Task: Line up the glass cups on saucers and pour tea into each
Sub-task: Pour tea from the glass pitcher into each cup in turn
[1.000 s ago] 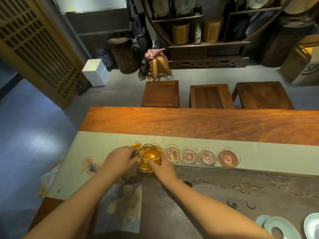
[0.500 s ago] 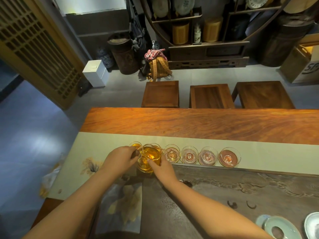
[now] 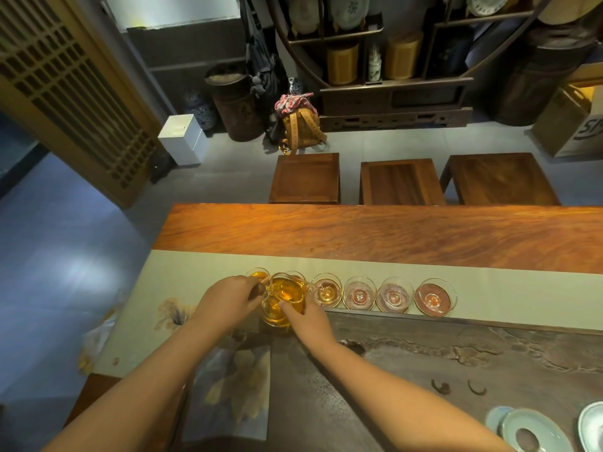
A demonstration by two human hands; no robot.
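Change across the last second is almost nil: both hands and the glass pitcher (image 3: 284,296) keep the same pose over the left end of the row, so the pour appears to be mid-cup rather than moving on. Left hand (image 3: 228,300) curls round the pitcher's handle side, fingers closed on it; right hand (image 3: 306,319) steadies the vessel from the near side, fingertips (image 3: 287,306) laid against the glass wall. Pitcher holds amber tea, roughly half full, tilted toward the far side. Just beyond the left hand's knuckles, the first cup (image 3: 257,275) shows amber liquid and reads as filled. The second cup (image 3: 295,276) sits directly behind the pitcher's lip, largely hidden; whether tea is running into it cannot be told. To the right of the grip, four further glass cups on gilt-rimmed saucers stand in line, touching or nearly so: third cup (image 3: 327,291) with a faint yellowish cast, possibly a little tea; fourth cup (image 3: 359,293), fifth cup (image 3: 393,295) and sixth cup (image 3: 435,297) apparently dry. All rest on the pale table runner (image 3: 489,282). Judgement: lining-up is complete; pouring is about one-third done, and three or four cups remain.
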